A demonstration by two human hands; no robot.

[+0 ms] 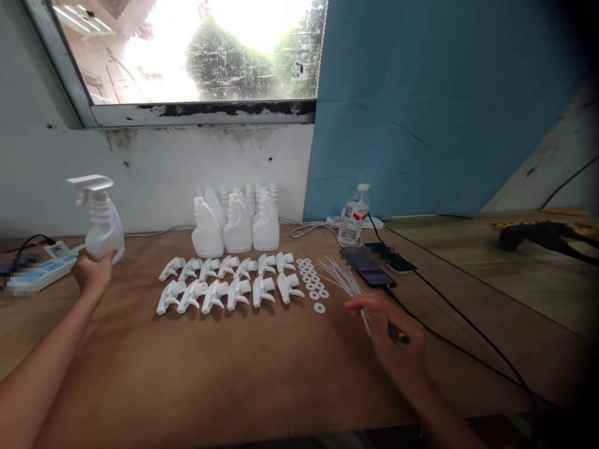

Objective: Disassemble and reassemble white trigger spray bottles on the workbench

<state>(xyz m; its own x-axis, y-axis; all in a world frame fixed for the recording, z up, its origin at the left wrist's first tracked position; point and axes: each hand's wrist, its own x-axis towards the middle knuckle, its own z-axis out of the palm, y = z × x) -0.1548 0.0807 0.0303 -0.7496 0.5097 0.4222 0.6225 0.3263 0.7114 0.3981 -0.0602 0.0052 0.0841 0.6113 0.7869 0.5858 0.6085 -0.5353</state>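
My left hand is closed around the lower part of a white spray bottle with its trigger head on, at the left. At the right, my right hand is over the near ends of the thin white tubes, fingers bent; whether it grips one is unclear. A dark round-ended object shows at its palm. Two rows of white trigger heads lie mid-table, with several white rings to their right. Headless white bottles stand upright behind them.
A clear water bottle stands at the back right near two phones with black cables running toward the front right. A white power strip lies at the far left. Wall and window rise behind the table.
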